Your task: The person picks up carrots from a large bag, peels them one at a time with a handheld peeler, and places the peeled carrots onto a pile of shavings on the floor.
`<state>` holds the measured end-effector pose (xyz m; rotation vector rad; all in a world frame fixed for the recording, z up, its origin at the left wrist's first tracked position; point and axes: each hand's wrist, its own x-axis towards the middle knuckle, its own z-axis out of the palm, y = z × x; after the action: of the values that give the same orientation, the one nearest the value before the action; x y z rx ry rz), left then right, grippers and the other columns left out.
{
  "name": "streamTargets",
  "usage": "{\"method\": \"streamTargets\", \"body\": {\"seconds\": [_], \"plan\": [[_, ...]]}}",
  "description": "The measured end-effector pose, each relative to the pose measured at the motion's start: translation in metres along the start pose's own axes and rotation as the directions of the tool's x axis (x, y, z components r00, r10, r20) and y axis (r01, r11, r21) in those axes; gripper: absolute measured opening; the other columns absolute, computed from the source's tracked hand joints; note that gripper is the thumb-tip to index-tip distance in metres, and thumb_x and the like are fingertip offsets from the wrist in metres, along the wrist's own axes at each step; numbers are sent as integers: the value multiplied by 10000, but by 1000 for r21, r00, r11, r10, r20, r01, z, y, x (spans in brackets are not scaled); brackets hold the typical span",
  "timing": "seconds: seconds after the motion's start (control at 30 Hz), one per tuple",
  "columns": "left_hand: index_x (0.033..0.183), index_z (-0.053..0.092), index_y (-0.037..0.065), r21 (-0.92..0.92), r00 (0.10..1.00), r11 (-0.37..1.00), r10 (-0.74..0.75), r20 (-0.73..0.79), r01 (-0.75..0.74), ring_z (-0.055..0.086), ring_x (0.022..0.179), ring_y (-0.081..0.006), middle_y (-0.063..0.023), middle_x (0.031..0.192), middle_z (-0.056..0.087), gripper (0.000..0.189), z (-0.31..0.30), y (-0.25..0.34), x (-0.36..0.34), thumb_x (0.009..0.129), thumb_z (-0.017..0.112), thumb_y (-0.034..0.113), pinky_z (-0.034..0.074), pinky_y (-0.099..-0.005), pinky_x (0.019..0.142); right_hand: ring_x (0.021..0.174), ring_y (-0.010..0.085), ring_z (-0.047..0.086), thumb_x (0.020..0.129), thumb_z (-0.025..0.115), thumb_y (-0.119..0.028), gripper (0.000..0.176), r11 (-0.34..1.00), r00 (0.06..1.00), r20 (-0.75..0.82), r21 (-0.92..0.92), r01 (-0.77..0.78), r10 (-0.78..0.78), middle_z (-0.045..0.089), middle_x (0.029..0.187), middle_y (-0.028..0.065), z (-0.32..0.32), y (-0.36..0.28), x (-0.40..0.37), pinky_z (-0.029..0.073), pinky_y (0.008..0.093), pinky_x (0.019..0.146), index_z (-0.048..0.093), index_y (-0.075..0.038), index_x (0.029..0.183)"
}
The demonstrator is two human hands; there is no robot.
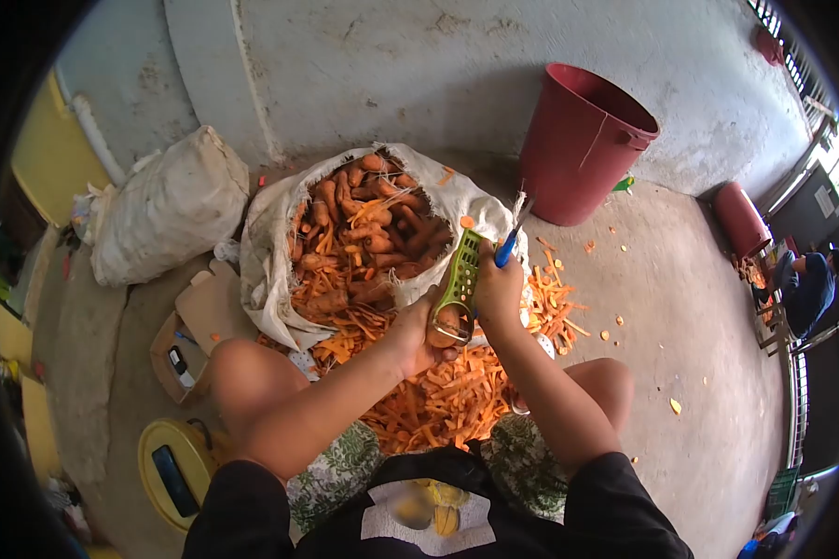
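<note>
My left hand [418, 334] is closed around a carrot [451, 322], whose rounded end shows above the fingers. My right hand [500, 296] is closed on a knife with a blue handle [504, 250], its blade pointing up and away. A green peeler with a perforated body [463, 265] lies between the hands; its lower end overlaps the carrot, and my right fingers appear to grip it too. Just beyond is an open white sack [280, 214] full of carrots [368, 228]. Orange peelings [443, 396] are heaped below my hands, between my legs.
A tall red bin [578, 149] stands against the wall at the back right. On the left are a full white sack [172, 205], a cardboard box [177, 359] and a yellow lid [154, 466] bearing a phone [175, 480]. Another person [808, 291] sits at the far right.
</note>
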<state>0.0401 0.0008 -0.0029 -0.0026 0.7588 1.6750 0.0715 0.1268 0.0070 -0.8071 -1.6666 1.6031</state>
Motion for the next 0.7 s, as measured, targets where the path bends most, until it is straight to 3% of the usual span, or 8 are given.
{"method": "streamTargets", "body": {"seconds": [0.13, 0.2, 0.27, 0.3, 0.37, 0.43, 0.5, 0.7], "plan": [[927, 476, 129, 48, 1000, 999, 2, 20, -3, 499, 567, -154, -28, 710, 519, 349, -6, 0, 3, 891, 328, 443, 367, -268, 415, 479, 128, 397, 865, 483, -236, 287, 985, 996, -48, -158, 65, -73, 444, 521, 52, -4, 7, 9, 344, 312, 470, 500, 8, 715], [939, 485, 99, 82, 999, 997, -13, 49, 9, 506, 590, -169, -63, 721, 520, 381, -3, -2, -2, 904, 297, 429, 379, -271, 434, 481, 176, 421, 865, 485, -244, 284, 884, 916, -177, -378, 274, -359, 470, 538, 96, -15, 7, 26, 354, 342, 485, 508, 13, 749], [950, 473, 89, 163, 986, 974, -163, 32, 156, 503, 610, -168, -71, 717, 508, 380, 13, -3, -18, 906, 297, 423, 391, -282, 446, 504, 224, 462, 870, 471, -249, 272, 878, 898, -357, -475, 64, -258, 503, 581, 134, -41, 11, 62, 364, 362, 505, 509, 3, 772], [950, 473, 89, 165, 986, 974, -165, 33, 157, 503, 610, -168, -71, 717, 508, 380, 10, -3, -17, 906, 297, 423, 391, -282, 446, 517, 228, 482, 872, 465, -248, 269, 867, 805, -443, -469, 168, -395, 501, 582, 135, -51, 15, 76, 372, 362, 511, 507, -3, 768], [973, 458, 70, 257, 974, 960, -159, 158, 115, 508, 647, -169, -80, 729, 509, 384, 0, -2, -16, 902, 319, 420, 400, -302, 458, 514, 193, 494, 877, 455, -233, 266, 881, 781, -483, -440, 175, -397, 512, 583, 100, -69, 17, 97, 379, 342, 502, 504, 5, 768], [972, 456, 64, 203, 991, 975, -106, 77, 88, 509, 634, -171, -81, 725, 509, 383, 0, -2, -13, 899, 328, 418, 404, -310, 461, 514, 146, 493, 881, 449, -220, 274, 972, 835, -507, -21, 235, -213, 520, 582, 57, -71, 0, 94, 374, 318, 488, 499, 18, 754], [972, 454, 58, 143, 998, 988, -55, -3, 55, 511, 620, -172, -82, 721, 510, 383, -1, 0, -10, 897, 338, 416, 407, -317, 464, 488, 84, 409, 881, 458, -227, 278, 969, 924, -374, 184, 164, -85, 466, 550, 5, -59, -1, 79, 342, 264, 459, 521, -13, 714], [911, 491, 96, 111, 995, 992, -56, -79, 65, 525, 573, -177, -58, 688, 542, 327, -7, 2, 3, 891, 340, 386, 388, -302, 432, 478, 72, 361, 882, 469, -244, 276, 994, 994, 33, -39, 101, -100, 415, 531, -16, -3, -24, -10, 311, 254, 437, 495, -20, 722]]}}
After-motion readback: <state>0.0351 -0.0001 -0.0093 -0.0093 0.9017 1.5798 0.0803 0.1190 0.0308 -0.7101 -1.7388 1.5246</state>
